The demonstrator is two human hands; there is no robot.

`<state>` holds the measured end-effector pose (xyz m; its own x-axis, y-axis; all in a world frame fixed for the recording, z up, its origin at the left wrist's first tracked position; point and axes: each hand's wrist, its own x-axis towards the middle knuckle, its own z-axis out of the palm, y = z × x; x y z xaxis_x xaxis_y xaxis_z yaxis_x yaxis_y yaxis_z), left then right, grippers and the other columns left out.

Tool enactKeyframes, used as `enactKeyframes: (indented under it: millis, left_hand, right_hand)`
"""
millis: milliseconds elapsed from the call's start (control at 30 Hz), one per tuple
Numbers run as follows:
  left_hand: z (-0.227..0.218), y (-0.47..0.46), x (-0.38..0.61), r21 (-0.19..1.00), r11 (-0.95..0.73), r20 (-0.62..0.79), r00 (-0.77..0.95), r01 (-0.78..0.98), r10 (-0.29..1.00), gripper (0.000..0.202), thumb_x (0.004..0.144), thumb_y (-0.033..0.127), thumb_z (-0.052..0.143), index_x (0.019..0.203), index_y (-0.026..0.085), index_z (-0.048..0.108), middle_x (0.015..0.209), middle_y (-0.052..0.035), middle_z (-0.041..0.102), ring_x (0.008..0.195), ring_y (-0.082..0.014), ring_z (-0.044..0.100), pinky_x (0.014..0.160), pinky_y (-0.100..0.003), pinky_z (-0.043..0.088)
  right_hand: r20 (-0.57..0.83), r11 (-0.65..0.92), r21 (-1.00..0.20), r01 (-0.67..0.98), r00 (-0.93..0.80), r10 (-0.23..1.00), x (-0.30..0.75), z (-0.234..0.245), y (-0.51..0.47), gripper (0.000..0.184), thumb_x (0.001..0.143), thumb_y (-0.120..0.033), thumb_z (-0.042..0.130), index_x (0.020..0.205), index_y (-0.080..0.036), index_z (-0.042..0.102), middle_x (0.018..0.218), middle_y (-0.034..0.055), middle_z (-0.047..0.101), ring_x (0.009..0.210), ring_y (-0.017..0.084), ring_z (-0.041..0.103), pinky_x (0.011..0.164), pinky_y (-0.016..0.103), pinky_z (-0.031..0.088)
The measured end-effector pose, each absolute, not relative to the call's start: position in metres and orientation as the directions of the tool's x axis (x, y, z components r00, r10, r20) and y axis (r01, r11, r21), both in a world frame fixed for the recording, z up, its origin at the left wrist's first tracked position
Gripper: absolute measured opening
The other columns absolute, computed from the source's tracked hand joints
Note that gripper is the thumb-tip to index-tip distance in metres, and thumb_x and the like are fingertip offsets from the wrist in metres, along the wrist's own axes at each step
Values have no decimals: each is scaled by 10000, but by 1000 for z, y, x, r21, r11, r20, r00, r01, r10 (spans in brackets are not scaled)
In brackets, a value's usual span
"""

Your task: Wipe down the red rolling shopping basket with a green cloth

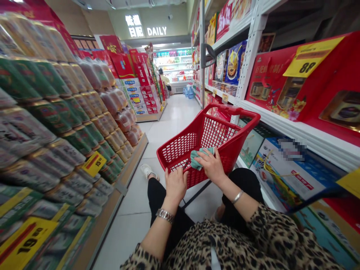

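Step in hand, as judged from the pose alone: a bunched teal cloth (201, 157) held against the near inner side of a red shopping cart (221, 131), with both hands placed at the cart. Right hand (210, 167) set palm-down on the cloth, fingers closed over its edge, grasping it. Cloth located inside the cart at its near side, partly covered by the right hand; contact between cloth and cart rim hidden from view. Left hand (176, 185) placed at the near edge of the cart, fingers curled downward over the red plastic; whether clenched or merely resting, not determinable from this view. Metal wristwatch (164, 215) fitted on the left wrist, thin metal bangle (237, 197) on the right wrist, leopard-print sleeves (270, 232) on both arms. Black trouser legs (239, 187) positioned below and behind the cart, white shoe (149, 171) on the white tile floor (132, 221) beyond the left leg. To the left, stacked shrink-wrapped cans (47, 123) on a wooden-edged shelf (112, 210), marked with yellow price tags (26, 242). To the right, boxed goods (287, 176) on white metal shelving (323, 144), within close reach of the cart. At the far end of the aisle, a person (164, 78) near a refrigerated case (173, 65), with blue water jugs (189, 92) on the floor nearby.
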<state>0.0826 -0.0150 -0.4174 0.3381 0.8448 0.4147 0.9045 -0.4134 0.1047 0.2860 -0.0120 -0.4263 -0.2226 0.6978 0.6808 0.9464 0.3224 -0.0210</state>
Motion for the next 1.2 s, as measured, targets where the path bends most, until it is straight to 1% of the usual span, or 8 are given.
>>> enactKeyframes:
  millis: [167,267,367,467,533,733,867,1200]
  left_hand:
    - [-424,-22,116,185,-462,371,374,867,850,265,981,344,452,1033,156,632,903,-118,730,954,-266,684,1139,-538,334]
    - [-429,-29,135,256,-533,393,417,806,820,345,941,333,533,1222,144,600,1130,-161,727,1092,-280,665,1157,-564,330]
    - [-428,-27,140,326,-628,456,464,707,760,429,955,331,518,1354,175,538,1336,-150,662,1240,-252,610,1170,-523,350]
    - [-413,-7,126,343,-638,500,441,690,745,375,982,343,472,1312,208,588,1350,-111,666,1297,-223,578,1202,-487,325]
    - [-398,17,110,343,-575,488,381,743,785,366,981,368,469,1271,208,624,1352,-117,666,1326,-244,557,1220,-520,287]
    - [-378,72,71,280,-416,245,355,865,902,374,992,377,423,1271,280,651,1489,-64,566,1473,-294,391,1216,-688,137]
    - [-391,74,64,256,-372,108,356,892,928,417,1009,362,334,1080,310,741,1549,-5,498,1492,-323,353,1173,-760,132]
    - [-403,65,82,328,-297,155,259,897,953,452,964,247,328,928,242,779,1514,-41,539,1494,-333,343,1192,-750,20]
  right_hand:
    - [637,302,-60,952,-196,745,322,-422,-5,428,925,-63,504,1194,-325,709,1357,35,674,1361,278,509,1209,645,137]
    - [609,321,-77,944,-211,765,346,-419,1,449,888,-36,512,1175,-312,720,1347,44,679,1366,286,512,1184,655,208]
    - [593,329,-76,941,-222,774,360,-420,1,458,858,-29,526,1174,-294,726,1328,64,689,1360,305,518,1162,658,255]
    - [602,372,-73,925,-257,756,357,-424,-10,469,861,-32,518,1188,-297,725,1325,68,690,1349,299,524,1168,639,265]
    - [610,413,-78,907,-284,740,345,-429,-24,471,870,-27,504,1176,-305,731,1321,55,693,1341,288,528,1175,623,267]
    - [627,451,-93,888,-299,719,301,-443,-66,477,885,-30,504,1223,-297,709,1327,50,688,1360,288,502,1195,588,253]
    - [635,391,-159,907,-209,744,295,-448,-70,484,891,-30,501,1238,-305,697,1347,49,677,1380,279,493,1204,594,223]
    - [532,390,-212,896,-229,816,344,-445,-39,449,906,-57,528,1217,-326,708,1388,55,652,1411,266,483,1192,630,257]
